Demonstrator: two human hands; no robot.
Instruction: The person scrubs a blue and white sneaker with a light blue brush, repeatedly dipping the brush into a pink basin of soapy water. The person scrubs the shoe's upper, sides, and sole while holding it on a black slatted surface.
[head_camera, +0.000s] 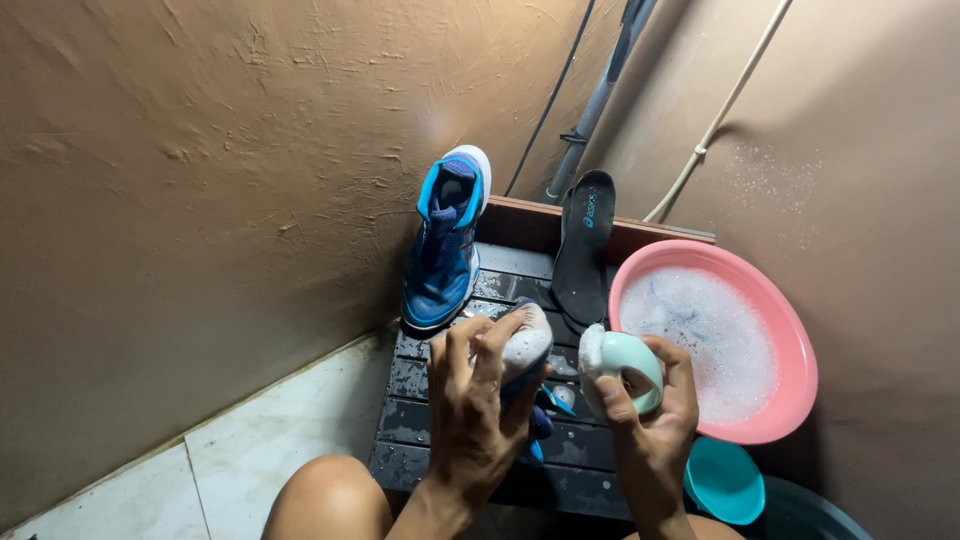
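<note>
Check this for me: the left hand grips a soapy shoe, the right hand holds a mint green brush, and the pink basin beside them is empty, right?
Not quite. In the head view the pink basin is full of foamy, soapy water, not empty. The rest holds: the left hand grips the soapy shoe, and the right hand holds the mint green brush.

The only label in view is a small light-blue printed mark (590, 218) near the upper end of the flat black shoe insole (583, 250), which leans upright against the brown wall at the back of the dark slatted platform. The mark is a short logo-like patch, pale blue on black, running along the length of the insole. No packages, signs or screens show anywhere else.
</note>
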